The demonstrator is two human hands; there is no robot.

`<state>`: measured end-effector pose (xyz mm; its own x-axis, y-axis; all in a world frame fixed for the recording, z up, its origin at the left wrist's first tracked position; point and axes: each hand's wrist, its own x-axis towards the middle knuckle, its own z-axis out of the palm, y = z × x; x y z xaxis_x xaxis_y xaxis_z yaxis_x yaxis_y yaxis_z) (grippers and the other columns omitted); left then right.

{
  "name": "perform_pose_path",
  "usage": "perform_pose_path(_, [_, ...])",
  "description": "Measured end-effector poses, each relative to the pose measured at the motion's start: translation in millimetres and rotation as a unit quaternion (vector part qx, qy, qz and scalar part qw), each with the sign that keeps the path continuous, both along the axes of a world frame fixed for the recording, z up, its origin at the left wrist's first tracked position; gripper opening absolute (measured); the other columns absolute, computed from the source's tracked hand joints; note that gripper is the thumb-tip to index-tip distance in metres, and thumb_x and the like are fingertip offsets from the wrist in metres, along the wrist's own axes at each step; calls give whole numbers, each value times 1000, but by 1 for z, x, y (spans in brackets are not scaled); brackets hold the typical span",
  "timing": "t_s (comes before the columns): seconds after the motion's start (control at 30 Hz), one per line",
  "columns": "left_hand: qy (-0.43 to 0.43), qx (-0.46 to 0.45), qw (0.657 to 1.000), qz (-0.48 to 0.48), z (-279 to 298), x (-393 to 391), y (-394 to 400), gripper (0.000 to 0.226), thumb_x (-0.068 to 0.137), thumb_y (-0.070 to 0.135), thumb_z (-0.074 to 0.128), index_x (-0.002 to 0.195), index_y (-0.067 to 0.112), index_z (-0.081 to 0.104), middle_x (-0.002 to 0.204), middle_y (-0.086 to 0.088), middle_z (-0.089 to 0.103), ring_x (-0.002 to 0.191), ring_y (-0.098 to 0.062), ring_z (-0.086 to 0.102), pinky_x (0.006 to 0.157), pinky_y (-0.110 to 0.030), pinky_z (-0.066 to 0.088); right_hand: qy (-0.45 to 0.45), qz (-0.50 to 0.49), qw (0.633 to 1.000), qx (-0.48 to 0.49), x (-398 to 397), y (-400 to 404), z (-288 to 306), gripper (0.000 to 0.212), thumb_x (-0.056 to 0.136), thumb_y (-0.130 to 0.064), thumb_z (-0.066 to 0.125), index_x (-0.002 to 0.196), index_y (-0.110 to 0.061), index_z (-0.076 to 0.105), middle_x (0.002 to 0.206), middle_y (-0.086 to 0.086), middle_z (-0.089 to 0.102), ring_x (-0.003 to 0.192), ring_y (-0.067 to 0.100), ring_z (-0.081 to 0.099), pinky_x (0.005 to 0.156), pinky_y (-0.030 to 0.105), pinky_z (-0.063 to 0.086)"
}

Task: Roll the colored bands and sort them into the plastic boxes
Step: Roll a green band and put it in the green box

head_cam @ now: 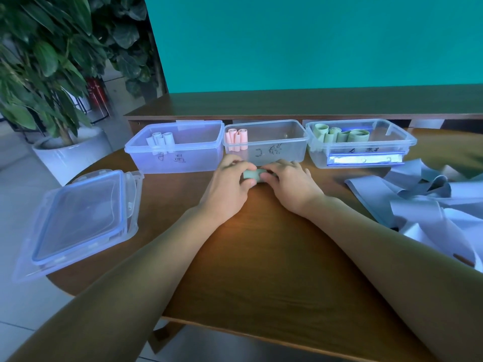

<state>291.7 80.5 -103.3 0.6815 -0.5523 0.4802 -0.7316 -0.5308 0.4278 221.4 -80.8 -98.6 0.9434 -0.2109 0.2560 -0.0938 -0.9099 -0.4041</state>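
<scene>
Clearly both hands work on one green band, which lies on the counter just in front of the middle box. The left hand and the right hand each curl their fingers round one end of it, I think so that the roll stays tight and does not spring open. Three open boxes stand in a row so that each colour has its own place: pale blue rolls in the left box, pink rolls in the middle one, green rolls in the right box. So this roll probably belongs to the right box. Unrolled bands wait in a heap at the right, near the right hand. A lid lies aside at the left, out of the way.
</scene>
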Motion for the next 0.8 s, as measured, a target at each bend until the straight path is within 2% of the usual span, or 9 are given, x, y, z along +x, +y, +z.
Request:
perform_pose_path(0.17, [31, 6, 999, 6, 0, 4, 0, 40, 94, 20, 68, 134, 22, 62, 131, 2, 55, 116, -14, 53, 100, -24, 41, 6, 8, 1000, -5, 6, -2, -1, 39, 109, -41, 31, 138, -30, 55, 132, 0, 54, 120, 25, 44, 100, 46, 32])
perform_pose_path(0.33, [54, 25, 998, 18, 0, 11, 0, 44, 98, 21, 63, 141, 27, 57, 142, 2, 52, 125, -18, 52, 109, -38, 43, -24, 28, 998, 43, 8, -5, -3, 43, 99, -33, 61, 140, -26, 53, 130, 1, 61, 118, 23, 57, 106, 48, 45])
perform_pose_path(0.53, [55, 42, 997, 23, 1, 10, 0, 51, 98, 29, 62, 147, 32, 48, 147, 1, 49, 131, -20, 49, 112, -40, 40, -26, 18, 997, 77, 17, -9, -4, 35, 98, -24, 63, 132, -26, 58, 123, 1, 64, 114, 22, 58, 104, 47, 46])
perform_pose_path(0.6, [59, 33, 997, 23, 3, 6, 1, 55, 97, 31, 64, 148, 34, 46, 144, -3, 51, 129, -21, 50, 111, -42, 41, -31, 25, 996, 78, 18, -8, -4, 34, 99, -23, 60, 134, -24, 58, 121, 2, 64, 112, 22, 57, 103, 46, 46])
perform_pose_path(0.7, [39, 33, 999, 18, 5, 0, 0, 50, 95, 33, 66, 144, 31, 52, 133, -6, 59, 120, -23, 55, 103, -38, 45, -46, 43, 995, 76, 16, -8, -5, 33, 103, -24, 55, 135, -18, 58, 122, 6, 62, 114, 22, 54, 101, 40, 45])
perform_pose_path(0.8, [21, 38, 999, 20, 6, -4, 0, 46, 94, 35, 67, 138, 29, 57, 125, -5, 63, 114, -23, 56, 93, -37, 47, -53, 65, 994, 74, 11, -7, -7, 26, 105, -24, 49, 124, -14, 63, 112, 7, 61, 107, 24, 52, 90, 34, 39])
